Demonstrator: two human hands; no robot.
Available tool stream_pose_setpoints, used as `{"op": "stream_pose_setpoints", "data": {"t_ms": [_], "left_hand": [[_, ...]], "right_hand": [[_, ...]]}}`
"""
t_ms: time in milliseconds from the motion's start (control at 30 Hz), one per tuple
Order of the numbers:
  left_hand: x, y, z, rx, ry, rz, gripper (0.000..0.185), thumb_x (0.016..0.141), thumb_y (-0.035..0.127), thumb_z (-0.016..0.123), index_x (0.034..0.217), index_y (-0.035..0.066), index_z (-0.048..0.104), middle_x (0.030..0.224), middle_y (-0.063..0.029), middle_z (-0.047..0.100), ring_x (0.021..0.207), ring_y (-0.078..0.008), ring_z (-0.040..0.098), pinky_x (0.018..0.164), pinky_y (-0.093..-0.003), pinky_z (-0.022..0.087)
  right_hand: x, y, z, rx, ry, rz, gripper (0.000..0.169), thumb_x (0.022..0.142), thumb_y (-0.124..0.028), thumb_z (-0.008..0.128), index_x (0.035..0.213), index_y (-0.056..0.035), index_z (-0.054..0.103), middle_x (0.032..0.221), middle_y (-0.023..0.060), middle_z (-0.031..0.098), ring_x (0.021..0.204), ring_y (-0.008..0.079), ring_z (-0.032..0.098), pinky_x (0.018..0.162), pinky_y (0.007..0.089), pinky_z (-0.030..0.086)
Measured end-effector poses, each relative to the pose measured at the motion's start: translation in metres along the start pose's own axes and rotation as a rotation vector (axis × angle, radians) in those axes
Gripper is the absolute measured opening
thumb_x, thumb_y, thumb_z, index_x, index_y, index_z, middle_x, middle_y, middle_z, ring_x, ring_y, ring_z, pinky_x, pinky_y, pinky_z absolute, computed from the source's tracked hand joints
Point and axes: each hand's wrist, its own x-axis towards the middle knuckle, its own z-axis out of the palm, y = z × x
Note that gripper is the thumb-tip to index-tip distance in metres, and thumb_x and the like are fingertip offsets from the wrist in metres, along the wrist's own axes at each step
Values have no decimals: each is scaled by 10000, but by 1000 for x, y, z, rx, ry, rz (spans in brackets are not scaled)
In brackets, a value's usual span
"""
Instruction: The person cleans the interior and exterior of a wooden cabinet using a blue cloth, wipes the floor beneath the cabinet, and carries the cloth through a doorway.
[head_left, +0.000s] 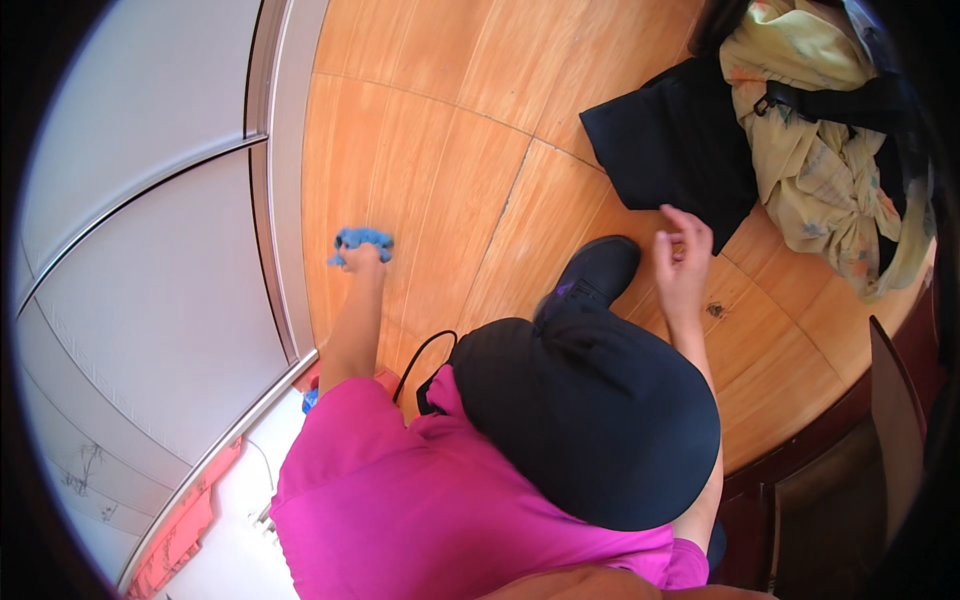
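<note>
My left hand (361, 259) is closed on a crumpled blue cloth (366, 241), low over the wood-patterned floor (420, 165), a little to the right of the sliding door's bottom track. My right hand (684, 251) hangs in front of my bent knee with its fingers loosely curled and holds nothing. Just beyond its fingertips lies a flat piece of black fabric (667, 150). One black shoe (600, 270) of mine stands on the floor between the two hands.
Pale sliding door panels (157, 285) run along the left. At the upper right a yellowish patterned cloth bundle (810, 157) with a black strap (840, 101) rests by the black fabric. Dark red furniture (817, 442) stands at the lower right. A black cable (420, 352) loops beside my hip.
</note>
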Motion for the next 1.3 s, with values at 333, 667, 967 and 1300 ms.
{"op": "stream_pose_setpoints", "data": {"t_ms": [333,667,967,1300], "left_hand": [[-18,246,191,219,-178,432,403,893,292,632,1292,234,656,1186,-153,704,1101,-322,669,920,-459,530],[-319,239,145,303,-552,1548,652,718,17,657,1313,282,632,1307,-116,553,1150,-360,501,841,-432,563],[-457,177,114,278,-994,1652,550,776,50,646,1312,171,627,1347,-167,514,1196,-412,478,841,-435,575],[-498,187,94,-10,-1631,1572,526,806,17,643,1311,164,636,1333,-186,566,1229,-416,521,966,-462,492]], "right_hand": [[27,28,38,-1083,313,-681,604,837,-184,738,1374,-413,585,1321,7,470,1186,188,468,933,331,349],[102,-20,-9,-793,271,-457,861,655,-81,788,1402,-443,558,1228,23,596,949,264,594,716,388,575],[142,-35,-35,-475,248,-306,609,800,-260,718,1380,-397,591,1132,90,653,954,330,678,769,444,572],[124,-32,-29,-586,264,-307,657,813,-233,747,1412,-419,551,1159,66,647,1000,292,664,787,432,577]]}}
